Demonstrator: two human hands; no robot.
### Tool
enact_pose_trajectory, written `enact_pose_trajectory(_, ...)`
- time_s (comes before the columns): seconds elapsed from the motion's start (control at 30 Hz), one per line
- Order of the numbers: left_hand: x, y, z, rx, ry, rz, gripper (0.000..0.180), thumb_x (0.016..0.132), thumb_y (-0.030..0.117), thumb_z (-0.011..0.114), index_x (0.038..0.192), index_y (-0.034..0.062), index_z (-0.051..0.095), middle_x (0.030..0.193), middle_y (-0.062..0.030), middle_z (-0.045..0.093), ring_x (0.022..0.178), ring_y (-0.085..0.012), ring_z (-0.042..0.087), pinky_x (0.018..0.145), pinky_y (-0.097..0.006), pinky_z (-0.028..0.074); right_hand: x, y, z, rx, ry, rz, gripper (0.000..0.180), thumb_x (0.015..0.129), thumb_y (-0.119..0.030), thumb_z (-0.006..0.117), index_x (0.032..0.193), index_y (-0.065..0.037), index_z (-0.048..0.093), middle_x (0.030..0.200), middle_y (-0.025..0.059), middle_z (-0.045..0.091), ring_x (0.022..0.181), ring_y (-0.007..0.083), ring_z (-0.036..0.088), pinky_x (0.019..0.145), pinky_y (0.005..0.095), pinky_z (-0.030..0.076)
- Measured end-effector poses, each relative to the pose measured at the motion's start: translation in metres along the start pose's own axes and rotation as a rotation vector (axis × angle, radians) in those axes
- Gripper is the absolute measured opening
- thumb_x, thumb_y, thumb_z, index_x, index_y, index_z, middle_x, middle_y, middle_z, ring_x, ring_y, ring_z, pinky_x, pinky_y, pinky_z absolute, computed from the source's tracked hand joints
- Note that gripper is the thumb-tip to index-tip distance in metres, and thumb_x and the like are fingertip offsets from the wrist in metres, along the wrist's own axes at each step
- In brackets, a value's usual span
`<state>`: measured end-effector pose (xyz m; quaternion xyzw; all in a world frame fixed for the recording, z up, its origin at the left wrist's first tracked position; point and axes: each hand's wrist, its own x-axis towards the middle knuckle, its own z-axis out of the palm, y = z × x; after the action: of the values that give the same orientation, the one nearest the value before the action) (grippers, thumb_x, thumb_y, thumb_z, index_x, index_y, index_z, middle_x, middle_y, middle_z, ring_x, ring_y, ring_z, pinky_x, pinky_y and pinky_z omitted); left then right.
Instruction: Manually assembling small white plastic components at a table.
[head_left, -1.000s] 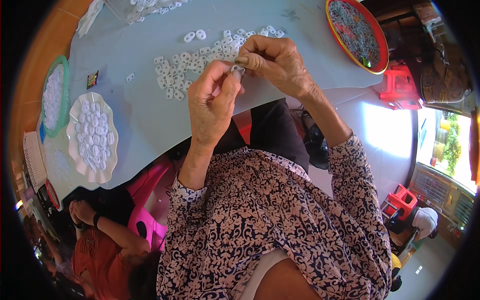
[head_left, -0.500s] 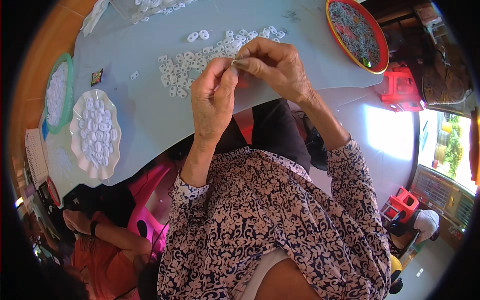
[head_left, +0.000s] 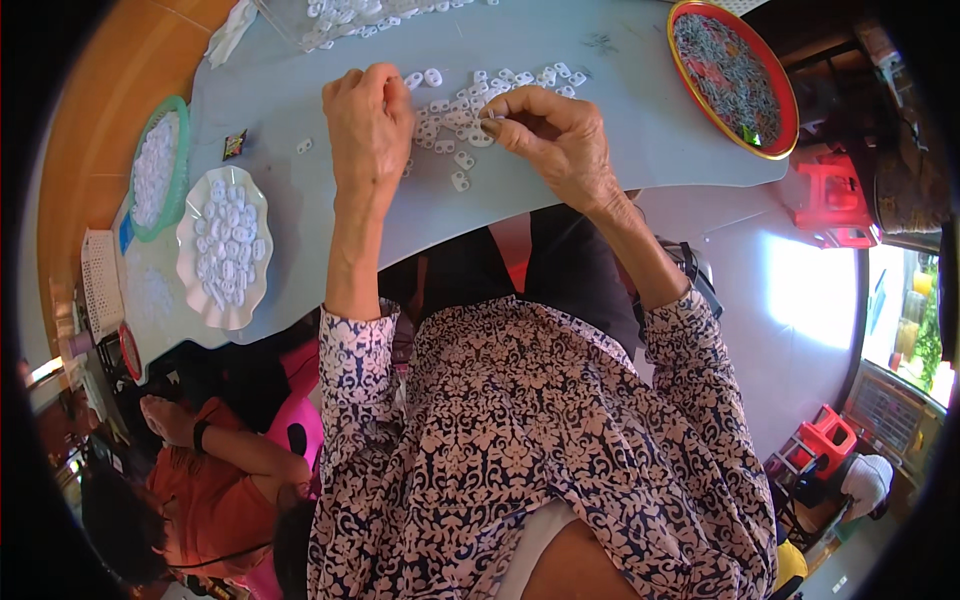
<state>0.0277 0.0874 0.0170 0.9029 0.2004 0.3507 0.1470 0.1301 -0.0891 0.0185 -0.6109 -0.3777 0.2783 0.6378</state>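
My left hand (head_left: 368,130) is raised over the left side of a scatter of small white plastic pieces with holes (head_left: 462,105). Its fingers are curled, and whatever they may hold is hidden. To the right, my right hand (head_left: 560,145) pinches thumb and forefinger together over the same pieces; a tiny pale sliver shows at the tips, too small to name. Two rounded white pieces (head_left: 432,77) lie just beyond my left hand. A scalloped white dish (head_left: 250,300) on the left holds several similar rounded pieces.
The grey-blue table (head_left: 300,215) has a red tray (head_left: 676,60) of small grey metal bits at right, a green basket (head_left: 180,180) of white pieces at left, and a small dark packet (head_left: 234,145). A person in orange (head_left: 225,490) sits at lower left. Red stools (head_left: 835,200) stand at right.
My hands were together at the fingertips and are now apart. The left has moved left and up; the right stays pinched in about the same place. The view has shifted slightly.
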Motion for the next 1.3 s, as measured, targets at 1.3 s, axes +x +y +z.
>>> enact_pose_trajectory(1.3,-0.032,0.071,0.014,-1.055,0.009,-0.444,0.021,0.086,0.011,0.063,0.100,0.0001,0.055,0.083,-0.0024,0.058,0.073,-0.0072,0.052,0.064,-0.021,0.044,0.009,0.006,0.005,0.734,0.009,0.098,0.009,0.092,-0.012,0.055,0.094,-0.004,0.058,0.091,0.0043,0.061,0.071,0.0085,0.050,0.069,0.0245,0.047)
